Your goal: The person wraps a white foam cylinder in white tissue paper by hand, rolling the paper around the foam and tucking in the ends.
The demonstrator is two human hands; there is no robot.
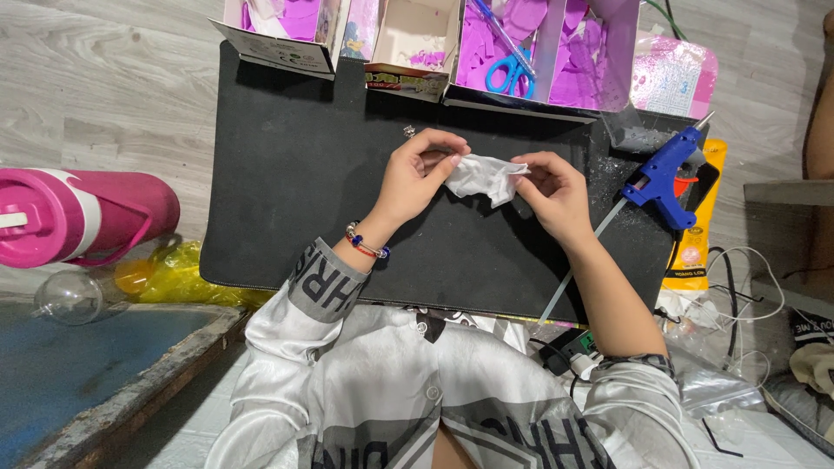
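Held thing: a small white scrap of thin fabric or paper [483,177], crumpled and creased, with one loose corner hanging toward the person.
Where it is: lifted just above the black mat [295,174], over the middle of the mat and nearer its far edge than its near one.
Long axis: it runs roughly from side to side, stretched between the two hands, so each hand has one end.
Left hand [417,174]: fingers curled closed, thumb and fingertips pinching the scrap's left end; a beaded bracelet [365,243] sits at the wrist.
Right hand [556,193]: fingers bent inward, fingertips pinching the scrap's right end; the rest of the hand is loosely closed.
Which hand is nearer: both touch it; the bulk of the scrap lies closer to the left hand's fingertips.
Right edge of mat: a blue glue gun [665,178] lies with its nozzle pointing away from the person, a clear glue stick [578,256] trailing from its back across the mat.
Far edge of mat: open cardboard boxes [408,43] of purple cut-outs; blue-handled scissors [511,69] rest in one.
Floor to the left: a pink bottle [78,213] lies on its side, well apart from the hands.
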